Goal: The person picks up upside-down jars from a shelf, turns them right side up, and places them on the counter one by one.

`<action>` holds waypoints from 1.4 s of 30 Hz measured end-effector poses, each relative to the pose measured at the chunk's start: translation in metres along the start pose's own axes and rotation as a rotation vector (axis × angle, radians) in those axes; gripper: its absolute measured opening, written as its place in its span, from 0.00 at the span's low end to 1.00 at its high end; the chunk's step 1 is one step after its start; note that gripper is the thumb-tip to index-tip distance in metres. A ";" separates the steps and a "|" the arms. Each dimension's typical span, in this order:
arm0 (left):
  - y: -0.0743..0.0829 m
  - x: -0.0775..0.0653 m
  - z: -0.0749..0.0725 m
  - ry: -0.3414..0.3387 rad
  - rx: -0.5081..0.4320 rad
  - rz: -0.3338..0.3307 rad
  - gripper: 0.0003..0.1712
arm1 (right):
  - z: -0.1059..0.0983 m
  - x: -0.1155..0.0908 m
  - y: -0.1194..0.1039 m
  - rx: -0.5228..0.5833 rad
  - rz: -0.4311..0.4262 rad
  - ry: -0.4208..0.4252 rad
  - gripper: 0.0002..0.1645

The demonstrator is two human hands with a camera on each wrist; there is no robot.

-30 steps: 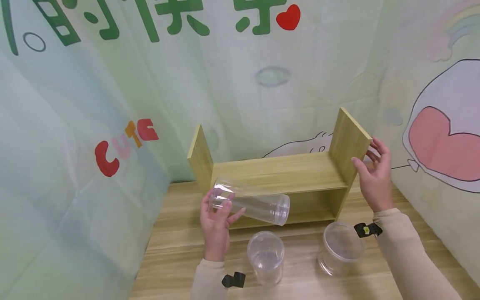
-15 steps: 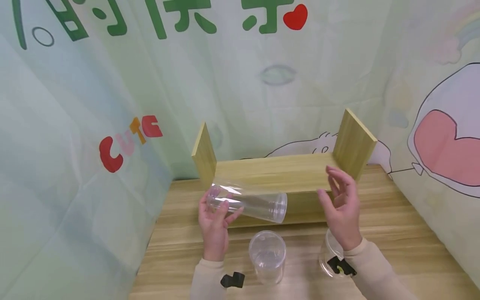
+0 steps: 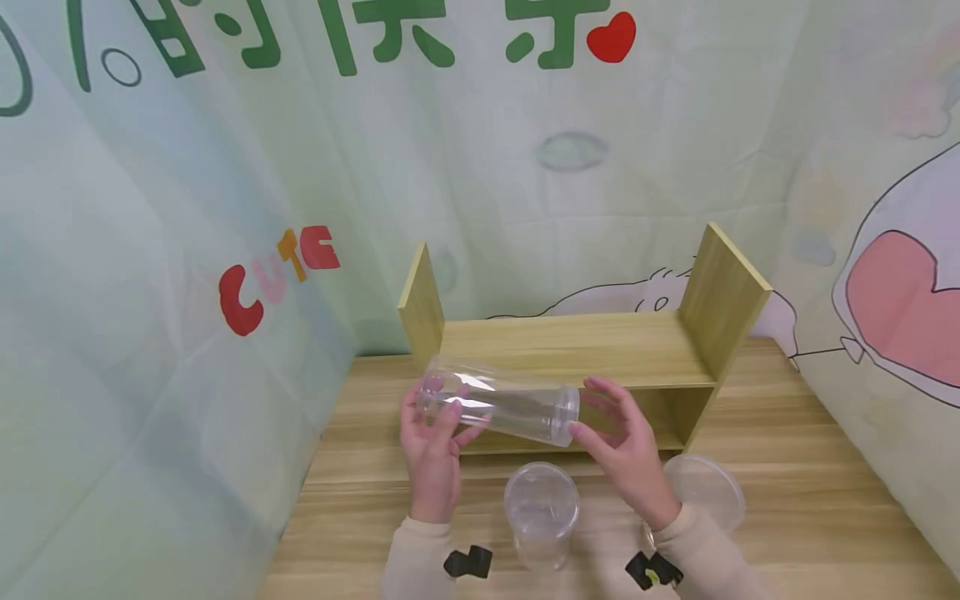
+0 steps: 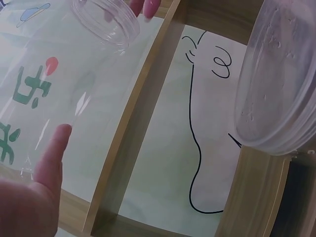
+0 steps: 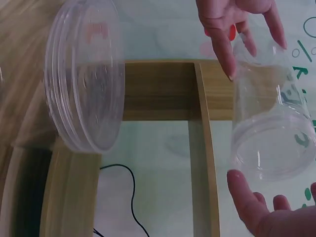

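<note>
My left hand [image 3: 435,462] holds a long clear plastic jar [image 3: 502,408] by its left end, thumb on the near side. The jar lies almost level, its lidded end pointing right and slightly down. At that lid, my right hand [image 3: 633,454] has its fingers spread around the rim, with the thumb at the near edge; firm contact is unclear. In the right wrist view the jar's round lid [image 5: 274,148] faces the right fingertips. Another clear jar [image 3: 542,512] stands upright below the held one. A third clear jar [image 3: 705,492] is partly hidden by my right hand and sleeve.
Behind the jars stands a wooden two-tier shelf [image 3: 570,342] with raised side panels, on a wood-grain table [image 3: 810,500]. A printed cloth backdrop [image 3: 480,208] hangs behind the shelf and along both sides.
My right hand has left the shelf's right panel and moved left and down to the lid end of the held jar. The left hand keeps its hold, nearly still.
</note>
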State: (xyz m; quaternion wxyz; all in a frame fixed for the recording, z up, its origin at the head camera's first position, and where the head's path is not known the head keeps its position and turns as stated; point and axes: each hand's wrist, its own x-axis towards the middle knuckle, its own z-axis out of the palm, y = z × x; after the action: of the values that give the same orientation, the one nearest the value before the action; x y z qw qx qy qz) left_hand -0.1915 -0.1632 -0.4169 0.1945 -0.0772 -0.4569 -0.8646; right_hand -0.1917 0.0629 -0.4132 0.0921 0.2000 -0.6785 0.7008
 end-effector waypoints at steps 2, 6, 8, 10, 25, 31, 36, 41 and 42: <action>0.001 -0.001 0.000 0.007 0.001 -0.007 0.29 | 0.003 -0.001 0.007 0.028 0.009 -0.016 0.35; 0.001 -0.002 -0.003 0.021 0.004 -0.004 0.30 | 0.009 -0.001 0.012 0.084 0.006 -0.042 0.35; 0.001 -0.003 -0.004 0.031 0.001 0.000 0.31 | 0.011 -0.001 0.012 0.100 0.011 -0.046 0.35; 0.002 -0.004 -0.004 0.035 -0.001 0.000 0.32 | 0.013 -0.001 0.012 0.113 0.022 -0.045 0.35; 0.004 -0.008 -0.009 0.005 -0.040 0.001 0.30 | 0.022 0.000 0.013 0.114 0.073 -0.038 0.35; 0.004 -0.007 -0.009 -0.036 -0.078 0.015 0.31 | 0.021 0.005 0.007 0.088 0.075 -0.034 0.35; 0.004 -0.007 -0.009 -0.042 -0.086 0.012 0.33 | 0.021 0.006 0.004 0.101 0.089 -0.040 0.35; 0.004 -0.009 -0.015 -0.049 -0.090 0.005 0.31 | 0.024 0.006 0.004 0.110 0.108 -0.043 0.34; 0.005 -0.009 -0.016 -0.054 -0.087 0.008 0.30 | 0.025 0.006 0.004 0.109 0.110 -0.044 0.34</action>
State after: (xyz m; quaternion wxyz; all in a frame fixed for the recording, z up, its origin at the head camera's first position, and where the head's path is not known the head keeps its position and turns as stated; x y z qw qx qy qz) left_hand -0.1806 -0.1764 -0.4252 0.1823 -0.1107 -0.4234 -0.8805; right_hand -0.1947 0.0371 -0.4143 0.0276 0.1825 -0.6511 0.7362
